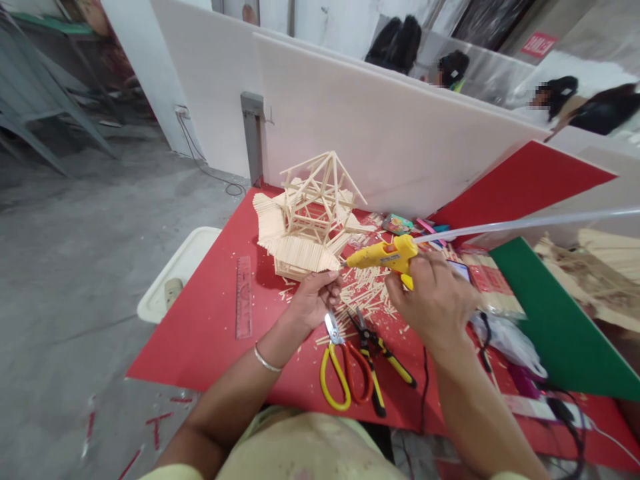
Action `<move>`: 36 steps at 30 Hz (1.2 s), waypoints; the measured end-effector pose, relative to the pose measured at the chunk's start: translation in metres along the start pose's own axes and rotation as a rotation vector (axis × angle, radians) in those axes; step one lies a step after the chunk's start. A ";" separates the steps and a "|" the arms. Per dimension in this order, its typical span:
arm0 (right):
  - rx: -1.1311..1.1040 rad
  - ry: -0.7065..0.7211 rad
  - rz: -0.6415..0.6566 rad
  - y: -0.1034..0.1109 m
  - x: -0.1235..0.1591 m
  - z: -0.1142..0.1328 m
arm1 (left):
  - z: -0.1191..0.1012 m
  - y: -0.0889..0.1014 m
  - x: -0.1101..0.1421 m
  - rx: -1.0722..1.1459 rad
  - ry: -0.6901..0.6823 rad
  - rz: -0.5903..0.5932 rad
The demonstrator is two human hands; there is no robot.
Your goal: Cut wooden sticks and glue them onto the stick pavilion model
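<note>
A small house model (303, 253) made of thin wooden sticks stands on the red board, with an open frame top and slatted lower roofs. My left hand (317, 297) is at its near corner, thumb and fingers pinched together by the roof edge; what lies between the fingertips is too small to make out. My right hand (435, 293) grips a yellow glue gun (383, 255), its nozzle pointing left at that same corner, close to my left fingertips. A long translucent glue stick (525, 221) runs out of the gun's back. Loose sticks (373, 290) lie scattered beneath both hands.
Scissors (345, 373) with yellow and red handles and black-yellow pliers (377, 353) lie near me. A clear ruler (243, 297) is at left. Stick packs (493, 283), a plastic bag (510, 343), a green board (565, 320) and a power strip (543, 408) sit right. White panels (380, 127) stand behind.
</note>
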State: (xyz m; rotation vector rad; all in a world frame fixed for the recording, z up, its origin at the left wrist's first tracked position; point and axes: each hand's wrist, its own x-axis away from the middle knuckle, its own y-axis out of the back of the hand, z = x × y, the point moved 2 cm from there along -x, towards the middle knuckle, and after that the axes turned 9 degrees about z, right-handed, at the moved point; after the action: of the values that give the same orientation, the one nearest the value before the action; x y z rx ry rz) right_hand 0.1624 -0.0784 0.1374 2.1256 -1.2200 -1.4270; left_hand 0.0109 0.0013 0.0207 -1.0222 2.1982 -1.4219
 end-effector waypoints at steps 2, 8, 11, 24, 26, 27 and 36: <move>-0.004 0.002 -0.002 0.000 0.000 0.000 | 0.000 0.000 0.000 0.005 0.003 0.000; -0.013 -0.009 0.027 -0.002 0.001 0.000 | -0.001 -0.001 0.000 -0.002 -0.003 -0.003; -0.021 -0.007 0.028 -0.004 0.001 0.000 | -0.001 -0.002 0.000 -0.010 -0.007 -0.009; 0.009 0.005 -0.019 -0.001 0.000 0.000 | -0.001 0.000 0.000 -0.023 -0.003 -0.001; 0.012 0.006 -0.030 0.000 -0.001 0.000 | -0.001 0.000 0.000 -0.018 -0.003 0.002; 0.009 0.006 -0.029 -0.001 -0.001 0.000 | -0.001 0.000 0.000 -0.016 -0.002 0.001; -0.069 -0.011 0.060 -0.009 -0.003 0.002 | 0.000 0.001 -0.001 -0.021 0.000 0.001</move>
State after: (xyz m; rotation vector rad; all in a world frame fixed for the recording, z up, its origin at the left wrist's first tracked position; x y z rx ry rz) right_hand 0.1650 -0.0702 0.1322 2.0220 -1.2099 -1.4356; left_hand 0.0109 0.0027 0.0195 -1.0280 2.2186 -1.4012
